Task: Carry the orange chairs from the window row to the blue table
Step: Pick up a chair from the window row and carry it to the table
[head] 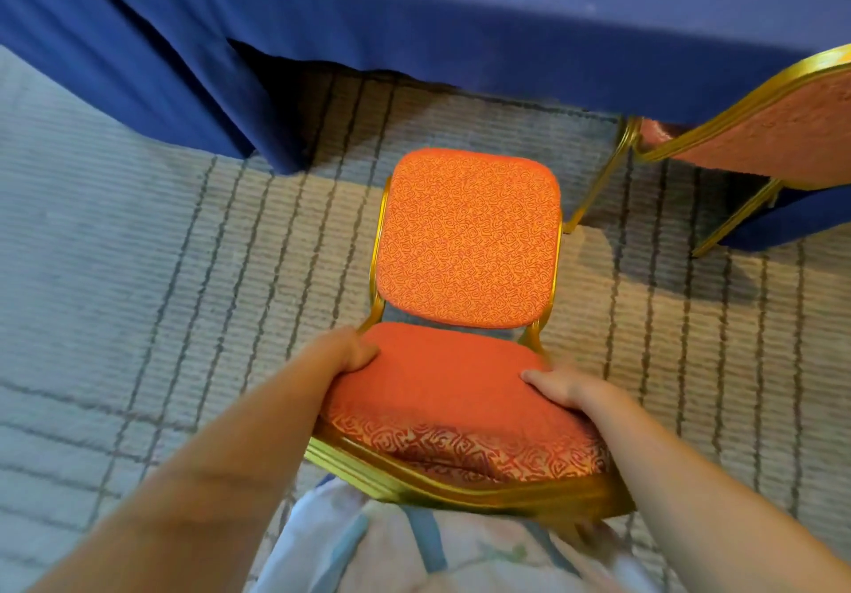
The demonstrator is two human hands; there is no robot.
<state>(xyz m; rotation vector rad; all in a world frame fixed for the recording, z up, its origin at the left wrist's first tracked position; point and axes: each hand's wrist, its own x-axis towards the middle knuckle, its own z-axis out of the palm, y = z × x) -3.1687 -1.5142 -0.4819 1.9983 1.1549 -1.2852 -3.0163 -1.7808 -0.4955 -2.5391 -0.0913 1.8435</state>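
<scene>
An orange chair point(467, 242) with a gold metal frame is right below me, its patterned seat pointing toward the blue table point(460, 7). My left hand point(350, 353) grips the left edge of its padded backrest and my right hand point(559, 390) grips the right edge. Both thumbs lie on the orange cushion. The seat's front edge is a short way from the hanging blue tablecloth. I cannot tell whether the chair's legs touch the carpet; they are hidden under it.
A second orange chair point(778, 127) stands at the right, pushed against the table, its gold legs on the carpet. The blue cloth hangs to the floor at the left point(152, 99). Grey striped carpet point(138, 270) lies all around.
</scene>
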